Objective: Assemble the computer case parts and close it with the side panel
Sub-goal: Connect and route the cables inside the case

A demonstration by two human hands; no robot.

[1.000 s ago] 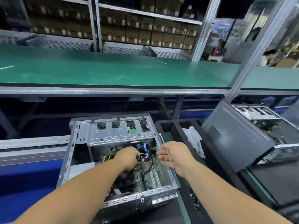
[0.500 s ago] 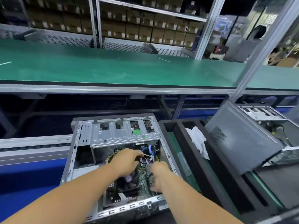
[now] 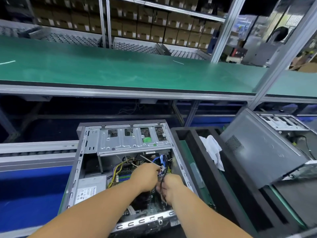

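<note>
— Where are your hands?

— Both inside the open computer case (image 3: 89, 152). My left hand (image 3: 145, 176) pinches a white cable tie (image 3: 151, 161) at the wire bundle (image 3: 162, 170); my right hand (image 3: 171, 186) is curled round the black cables (image 3: 161, 186).

— What might go wrong?

— Pulling hard could unseat a connector from the motherboard (image 3: 123, 177). Loose wires might snag the side panel (image 3: 260, 152), which leans well to the right.

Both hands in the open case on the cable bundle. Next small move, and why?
Probably cinch the thin white cable tie around the black cable bundle. The left hand pinches the tie beside the bundle, and the right hand grips the bundle over the motherboard. Loose wires lie in the open grey metal computer case, and the dark grey side panel leans off to the right, not fitted.
</note>
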